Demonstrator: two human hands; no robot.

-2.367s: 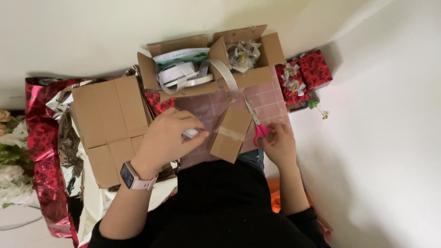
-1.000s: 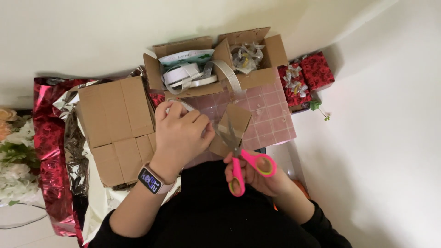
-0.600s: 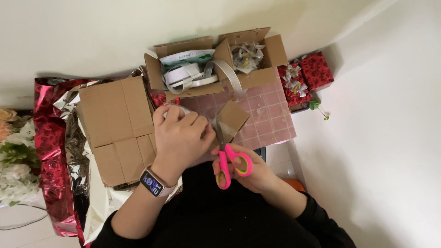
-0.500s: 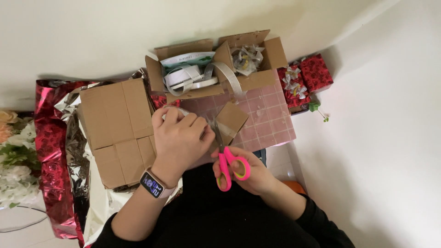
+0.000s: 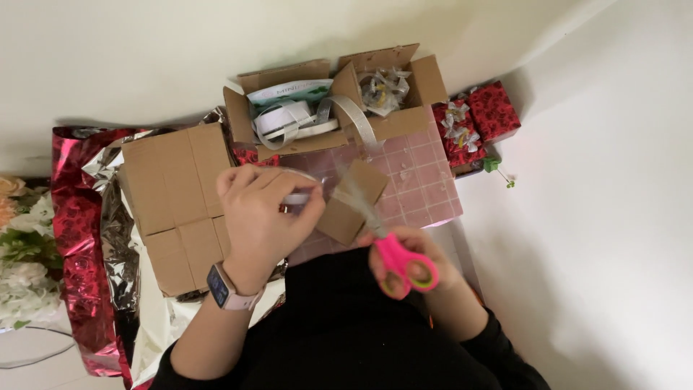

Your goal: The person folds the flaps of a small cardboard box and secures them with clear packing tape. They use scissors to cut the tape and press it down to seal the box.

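Observation:
My left hand [image 5: 263, 217] is closed around a roll of clear tape [image 5: 297, 197], just left of a small brown cardboard box [image 5: 355, 204]. A smartwatch [image 5: 219, 286] sits on that wrist. My right hand [image 5: 426, 269] grips pink-handled scissors [image 5: 401, 263]. Their blades point up and left, reaching the small box where a strip of tape stretches from the roll. The box rests on a pink gridded cutting mat [image 5: 426, 180] in front of me.
An open cardboard box [image 5: 419, 79] at the back holds white ribbon rolls and bows. Flattened cardboard [image 5: 177, 191] lies at the left over red and silver foil wrapping paper [image 5: 72, 231]. Red wrapped gifts [image 5: 480, 119] sit at the right, flowers [image 5: 18, 253] at the far left.
My right hand picked up the pink scissors and raised them from my lap to the taped box. My left hand stayed on the tape roll.

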